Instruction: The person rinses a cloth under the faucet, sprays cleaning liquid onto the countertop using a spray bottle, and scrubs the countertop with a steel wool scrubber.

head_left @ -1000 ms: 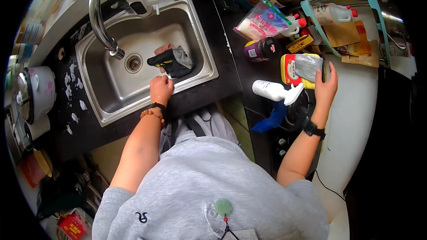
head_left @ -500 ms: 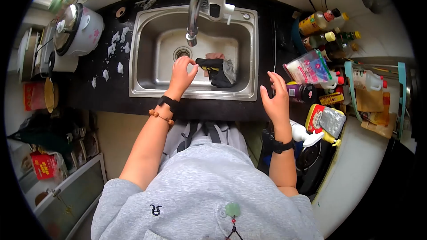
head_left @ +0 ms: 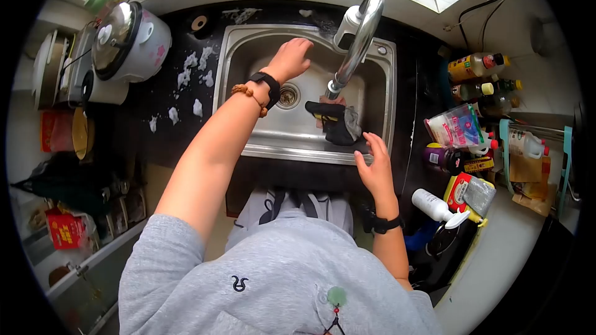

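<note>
My left hand (head_left: pixel 290 59) reaches over the sink (head_left: pixel 248 150), left of the chrome faucet (head_left: pixel 359 49) and apart from it. Its fingers are stretched out and hold nothing. Near the front right rim, my right hand (head_left: pixel 376 170) hovers with thumb and fingers apart, empty. A dark cloth bundle (head_left: pixel 335 125) with grey and yellow parts lies in the basin, below the spout. Part of a brownish-pink cloth (head_left: pixel 324 100) shows behind it. To its left is the drain (head_left: pixel 288 95).
White foam patches (head_left: pixel 185 77) spot the black counter at left, beside a rice cooker (head_left: pixel 133 43). Several bottles (head_left: pixel 475 67) crowd the right side. A white pump bottle (head_left: pixel 431 205) and a purple-labelled jar (head_left: pixel 442 158) stand nearer my right arm.
My left hand has moved farther back over the basin. The spout has swung from near the drain to above the cloths. The view has shifted, while my right hand stays near the front rim.
</note>
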Demonstrator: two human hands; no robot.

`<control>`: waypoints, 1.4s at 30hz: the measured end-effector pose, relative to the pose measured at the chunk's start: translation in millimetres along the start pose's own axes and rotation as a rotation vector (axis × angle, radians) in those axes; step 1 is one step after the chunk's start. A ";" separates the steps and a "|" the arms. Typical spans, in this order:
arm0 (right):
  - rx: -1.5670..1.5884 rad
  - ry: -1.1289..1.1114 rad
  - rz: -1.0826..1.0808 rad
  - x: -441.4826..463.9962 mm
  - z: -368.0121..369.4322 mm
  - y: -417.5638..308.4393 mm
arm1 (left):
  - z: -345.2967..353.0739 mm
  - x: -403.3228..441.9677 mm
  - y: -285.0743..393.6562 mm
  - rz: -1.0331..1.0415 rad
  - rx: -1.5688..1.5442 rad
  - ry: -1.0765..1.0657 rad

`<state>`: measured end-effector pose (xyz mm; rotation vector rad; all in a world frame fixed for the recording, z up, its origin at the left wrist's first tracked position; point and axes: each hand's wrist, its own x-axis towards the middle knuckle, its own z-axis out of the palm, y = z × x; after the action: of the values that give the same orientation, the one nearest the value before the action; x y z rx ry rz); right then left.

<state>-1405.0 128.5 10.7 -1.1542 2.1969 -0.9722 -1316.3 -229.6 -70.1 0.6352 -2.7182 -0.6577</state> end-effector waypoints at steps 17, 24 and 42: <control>0.059 0.185 0.275 -16.4 44.2 -25.3 | 44.0 120.4 -54.1 0.237 0.099 -0.039; 0.364 0.221 0.242 32.4 58.0 -11.9 | -4.4 23.5 11.0 -0.020 -0.523 0.181; 0.011 -0.009 -0.398 63.1 136.1 -71.1 | -30.0 -188.7 59.4 -0.630 -1.406 0.123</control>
<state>-1310.7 -2.9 -26.6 -1.6260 1.9895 -1.1285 -1162.9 -103.6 -45.0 0.9661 -1.2635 -2.1672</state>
